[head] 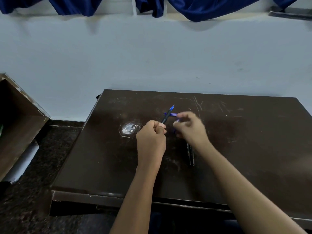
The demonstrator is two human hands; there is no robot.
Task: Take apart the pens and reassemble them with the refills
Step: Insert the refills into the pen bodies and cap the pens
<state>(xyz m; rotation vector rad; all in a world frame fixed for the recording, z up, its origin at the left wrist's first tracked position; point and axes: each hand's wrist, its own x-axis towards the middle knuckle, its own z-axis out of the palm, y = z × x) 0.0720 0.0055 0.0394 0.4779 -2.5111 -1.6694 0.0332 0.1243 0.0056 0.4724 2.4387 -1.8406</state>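
1. A pen (167, 115), black-barrelled with a blue tip section, points up and away from the person, tilted right, above the middle of the table (253, 149).
2. The left hand (151, 137) is closed in a fist around the pen's lower end, thumb pressed on the barrel.
3. The right hand (190, 127) is just beside it, blurred, fingers curled loosely. Something small and bluish shows at its fingertips, but I cannot tell what it is or whether the hand grips it.
4. Blue refills (170, 114) lie flat on the table behind the pen, running left to right, partly hidden by the pen and the right hand.
5. Two black pens (190, 156) lie side by side on the table under the right wrist, pointing towards the person.
6. A worn pale patch (129, 129) marks the dark tabletop left of the left hand.
7. A pale wall (152, 56) rises behind the table, with blue cloth (211, 7) hanging along the top.
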